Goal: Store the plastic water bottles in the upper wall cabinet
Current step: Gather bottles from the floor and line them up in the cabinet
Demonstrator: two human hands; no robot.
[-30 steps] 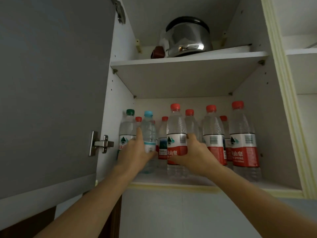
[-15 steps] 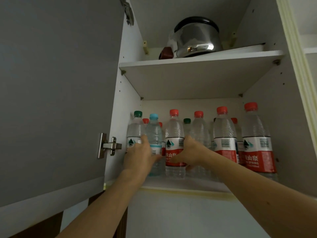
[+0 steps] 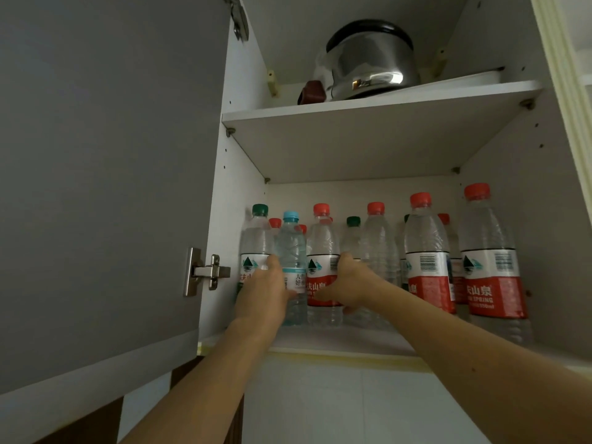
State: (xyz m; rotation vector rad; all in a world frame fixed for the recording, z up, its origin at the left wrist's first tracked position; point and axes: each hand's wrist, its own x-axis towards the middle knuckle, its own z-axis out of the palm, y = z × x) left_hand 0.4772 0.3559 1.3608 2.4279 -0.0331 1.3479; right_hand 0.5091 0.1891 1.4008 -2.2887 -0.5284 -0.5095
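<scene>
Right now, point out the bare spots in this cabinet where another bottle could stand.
Lower shelf: a bare strip along the front edge, before the bottles where the hands reach. Behind it, bottles crowd wall to wall. Upper shelf: bare board right of the steel pot.

The white lower shelf (image 3: 336, 342) of the open wall cabinet carries upright clear plastic water bottles in near and far rows. At the left stands a green-capped bottle (image 3: 256, 248), then just beside it a smaller light-blue-capped bottle (image 3: 292, 267) and a red-capped bottle with a red and white label (image 3: 323, 267). Further right come a red-capped unlabelled bottle (image 3: 378, 248) and two red-labelled bottles (image 3: 427, 267), the nearest by the right wall (image 3: 491, 277). Behind them more caps, red and green, show. The white upper shelf (image 3: 368, 105) holds a shiny steel pot with a black rim (image 3: 371, 62), a small dark red object (image 3: 312, 91) touching its left side, and a flat white tray (image 3: 474, 79) at the right.
</scene>
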